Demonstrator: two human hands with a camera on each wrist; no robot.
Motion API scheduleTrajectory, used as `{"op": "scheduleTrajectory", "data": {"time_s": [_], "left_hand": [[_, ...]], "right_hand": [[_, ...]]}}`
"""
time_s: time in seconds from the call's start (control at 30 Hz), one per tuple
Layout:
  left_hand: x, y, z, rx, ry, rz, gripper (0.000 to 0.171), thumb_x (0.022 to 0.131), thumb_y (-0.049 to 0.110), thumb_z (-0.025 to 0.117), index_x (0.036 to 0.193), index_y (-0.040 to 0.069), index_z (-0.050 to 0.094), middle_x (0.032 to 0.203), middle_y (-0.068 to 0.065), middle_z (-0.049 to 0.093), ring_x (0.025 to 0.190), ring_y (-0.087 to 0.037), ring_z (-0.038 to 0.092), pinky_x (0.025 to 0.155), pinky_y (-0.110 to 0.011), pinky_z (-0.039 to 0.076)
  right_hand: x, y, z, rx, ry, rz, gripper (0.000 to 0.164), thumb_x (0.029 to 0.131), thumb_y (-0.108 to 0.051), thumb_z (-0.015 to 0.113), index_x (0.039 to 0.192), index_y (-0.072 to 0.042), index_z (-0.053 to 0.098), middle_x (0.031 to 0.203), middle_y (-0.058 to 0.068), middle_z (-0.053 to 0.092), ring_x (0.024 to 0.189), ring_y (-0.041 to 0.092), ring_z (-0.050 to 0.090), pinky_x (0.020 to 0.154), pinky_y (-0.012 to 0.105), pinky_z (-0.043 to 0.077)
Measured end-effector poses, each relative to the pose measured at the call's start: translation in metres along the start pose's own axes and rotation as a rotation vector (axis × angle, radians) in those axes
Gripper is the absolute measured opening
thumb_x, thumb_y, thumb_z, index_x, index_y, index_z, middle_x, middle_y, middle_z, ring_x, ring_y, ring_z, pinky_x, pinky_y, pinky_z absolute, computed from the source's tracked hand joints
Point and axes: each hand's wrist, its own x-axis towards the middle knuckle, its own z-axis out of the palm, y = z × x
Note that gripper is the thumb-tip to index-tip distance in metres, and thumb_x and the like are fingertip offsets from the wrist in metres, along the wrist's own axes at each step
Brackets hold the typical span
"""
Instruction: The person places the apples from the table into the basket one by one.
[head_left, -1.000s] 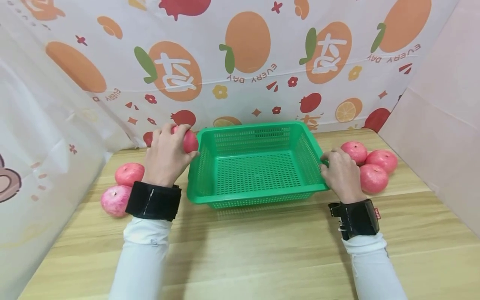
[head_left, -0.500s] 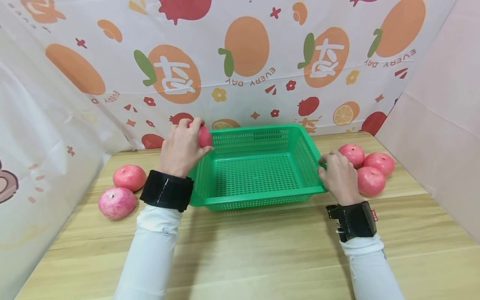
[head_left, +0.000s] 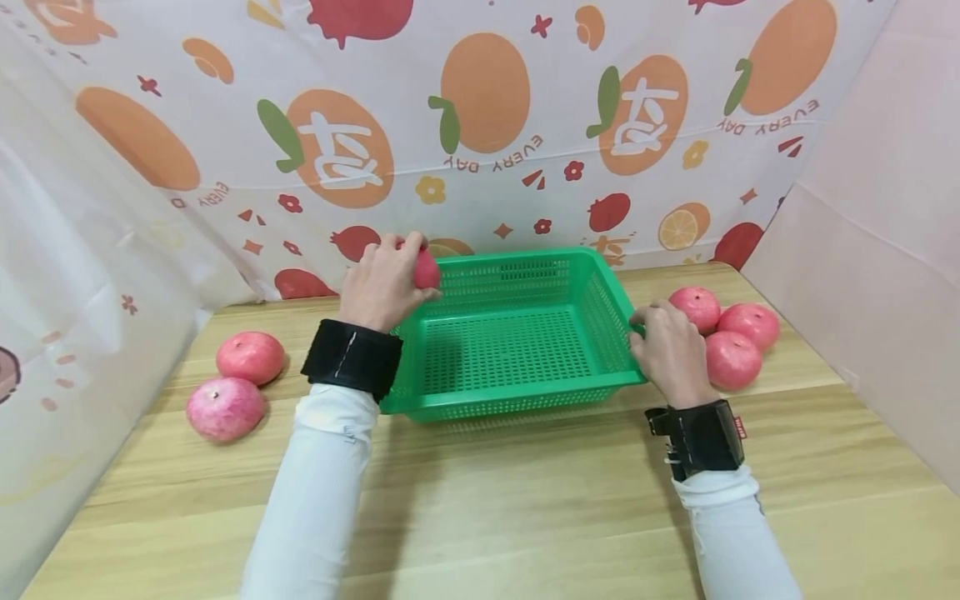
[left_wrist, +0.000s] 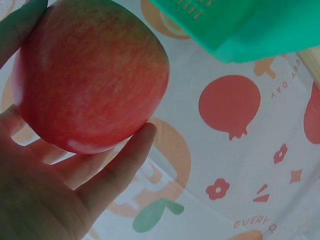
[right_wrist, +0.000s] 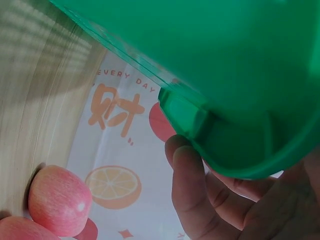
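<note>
My left hand [head_left: 382, 283] grips a red apple [left_wrist: 95, 75] above the left rim of a green plastic basket [head_left: 517, 395]. In the left wrist view the fingers and thumb curl round the apple, and a corner of the basket shows apart from it. Over at the basket's right side, my right hand [head_left: 671, 350] holds the rim. The right wrist view shows its fingers [right_wrist: 187, 175] hooked under the rim's edge. The basket's slotted floor is bare where it shows; its far left corner is hidden behind my left hand.
Two apples, one red [head_left: 251, 357] and one mottled pink [head_left: 225, 408], lie on the wooden table [head_left: 525, 508] to the left. Three red apples [head_left: 733, 360] sit close together beside my right hand. A fruit-printed cloth [head_left: 480, 192] hangs behind the basket.
My left hand has moved right with the apple, from beside the basket's left edge to over its left part. My right hand keeps its hold on the rim.
</note>
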Motion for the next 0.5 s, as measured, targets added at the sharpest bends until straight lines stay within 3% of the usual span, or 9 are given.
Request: {"op": "scheduleTrajectory", "data": {"time_s": [0.5], "left_hand": [[0.020,-0.001,0.024,-0.122,-0.100,-0.033,0.065,0.087,0.024,0.082,0.139,0.002,0.050,0.135,-0.027,0.052,0.114,-0.043,0.053,0.090,-0.059,0.054]], "right_hand": [[0.000,0.000,0.001,0.001,0.012,-0.014,0.017,0.090,0.003,0.066,0.103,0.012,0.071,0.102,0.027,0.063,0.083,0.041,0.061,0.071,0.058,0.058]]}}
